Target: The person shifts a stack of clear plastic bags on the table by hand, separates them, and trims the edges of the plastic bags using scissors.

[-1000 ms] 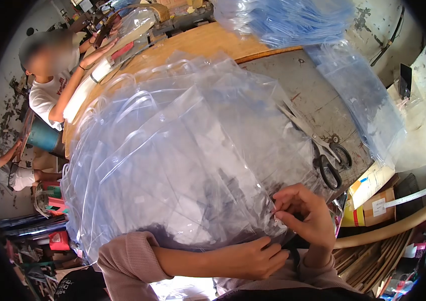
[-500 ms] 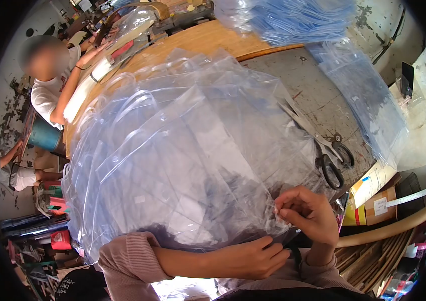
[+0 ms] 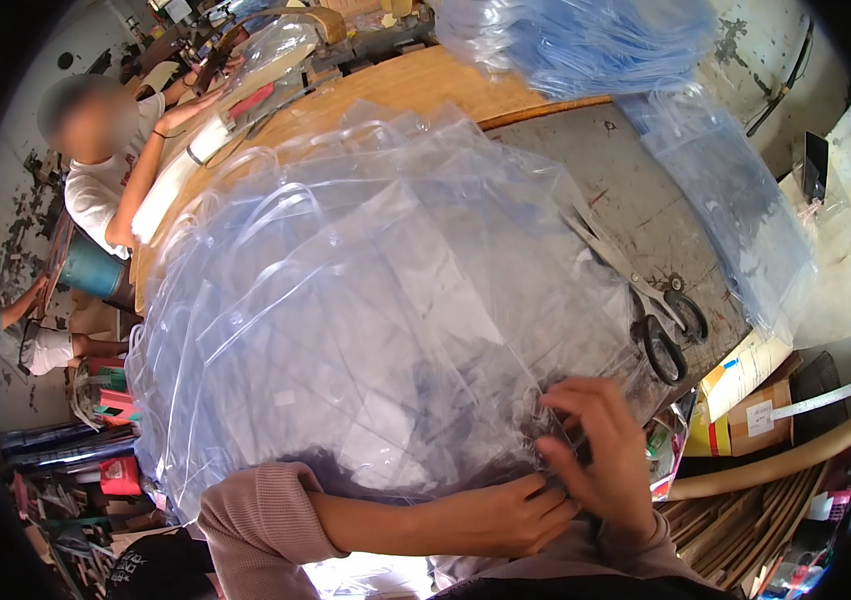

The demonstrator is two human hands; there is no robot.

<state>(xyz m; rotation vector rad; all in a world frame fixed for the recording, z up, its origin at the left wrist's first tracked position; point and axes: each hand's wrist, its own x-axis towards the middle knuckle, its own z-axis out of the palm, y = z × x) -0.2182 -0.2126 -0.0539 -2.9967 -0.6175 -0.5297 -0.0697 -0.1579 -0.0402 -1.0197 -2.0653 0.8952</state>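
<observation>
Clear plastic bags lie fanned across the table, handles far and left, the top one's long axis running far-left to near-right. At their near-right corner, the right hand's thumb and forefinger stand apart; the left hand's fingers curl together, grip unclear. Blue bucket, far left: contents unclear.

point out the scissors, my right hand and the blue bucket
scissors (image 3: 638, 281), head view, on the metal near the pivot
right hand (image 3: 607, 460), head view, middle of the hand
blue bucket (image 3: 91, 266), head view, side wall
</observation>
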